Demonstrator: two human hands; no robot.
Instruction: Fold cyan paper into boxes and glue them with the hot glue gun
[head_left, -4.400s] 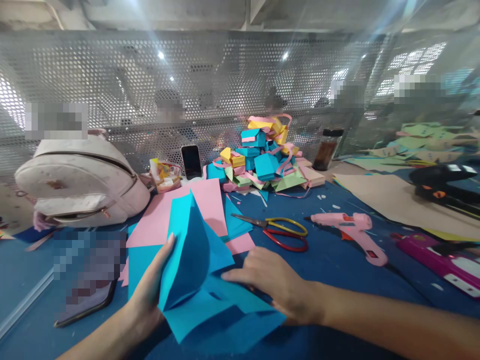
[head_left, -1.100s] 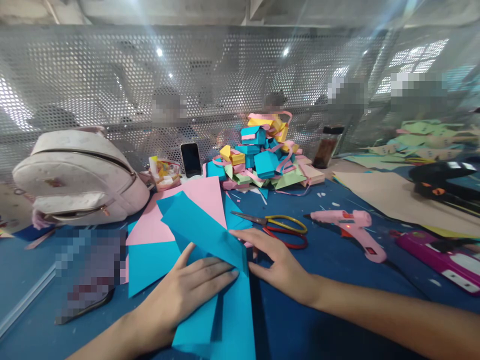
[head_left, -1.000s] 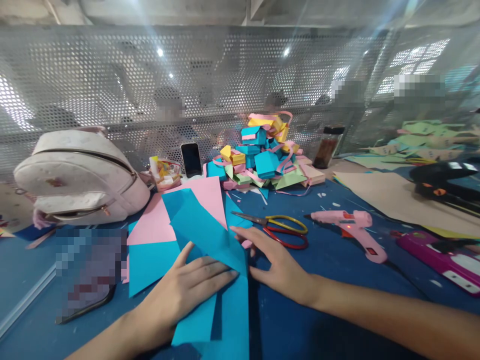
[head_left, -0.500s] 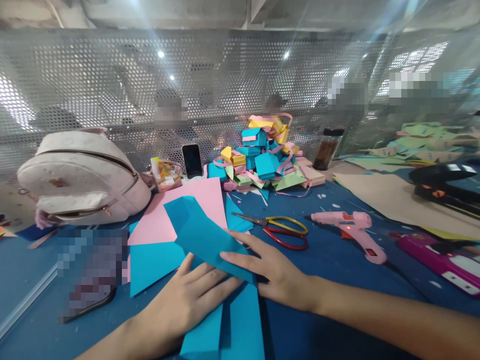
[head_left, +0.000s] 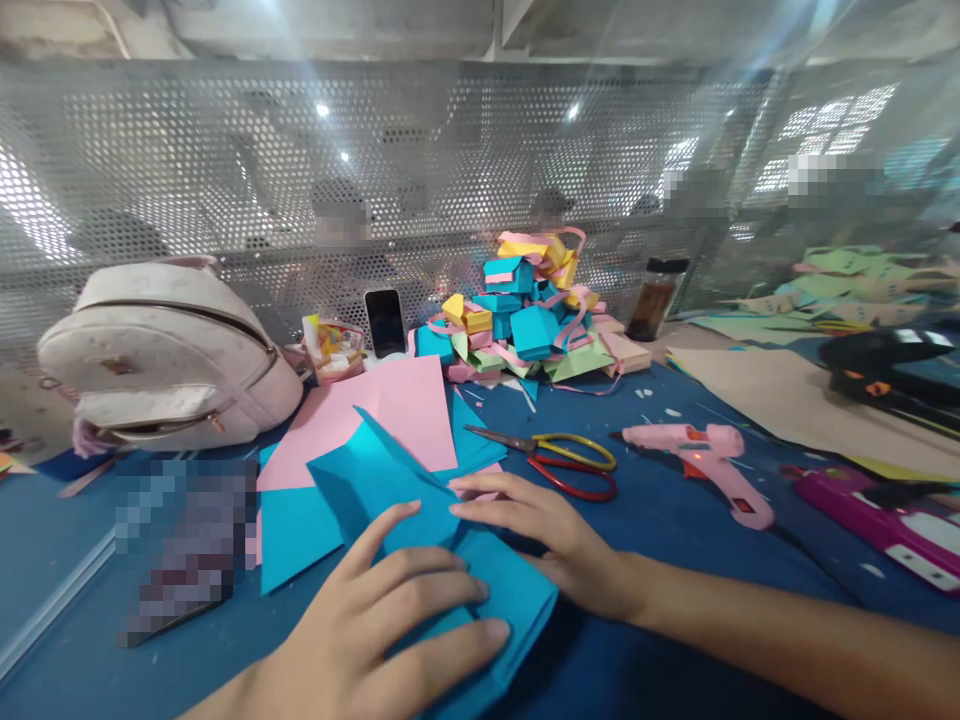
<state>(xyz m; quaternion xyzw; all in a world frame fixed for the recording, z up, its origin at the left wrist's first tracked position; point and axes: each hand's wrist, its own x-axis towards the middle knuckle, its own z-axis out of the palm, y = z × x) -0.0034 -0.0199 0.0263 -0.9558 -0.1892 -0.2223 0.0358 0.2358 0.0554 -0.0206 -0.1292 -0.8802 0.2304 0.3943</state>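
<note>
Blue folded paper point(head_left: 431, 530) is at the near centre of the blue table point(head_left: 690, 650), between both hands. It's creased, with a flap standing up at its far left end and layered edges at the near right.

Left hand point(head_left: 397, 620): partly open, fingers spread and slightly bent, laid over the near part of the paper. Pressing from above, no grip visible.

Right hand point(head_left: 551, 530): index and middle fingers extended, tips on the paper's far right edge. Thumb hidden, so can't tell if it's pinching.

Pink sheet point(head_left: 322, 435) lies just beyond the paper, over a flat blue sheet point(head_left: 296, 540) to the left.

Right of that: scissors point(head_left: 534, 446), blades pointing left, one yellow handle loop, one red. Further right, pink hot glue gun point(head_left: 694, 447), nozzle left, small red light showing. Purple power strip point(head_left: 862, 515) at right, black stapler point(head_left: 885, 365) beyond it on tan paper point(head_left: 757, 395).

Far centre: heap of folded paper boxes point(head_left: 517, 310), blue, yellow, pink, green. Upright phone point(head_left: 385, 322) just left of it, dark-lidded jar point(head_left: 655, 300) to the right. White backpack point(head_left: 172, 365) far left. Perforated panel point(head_left: 420, 150) runs behind everything.
</note>
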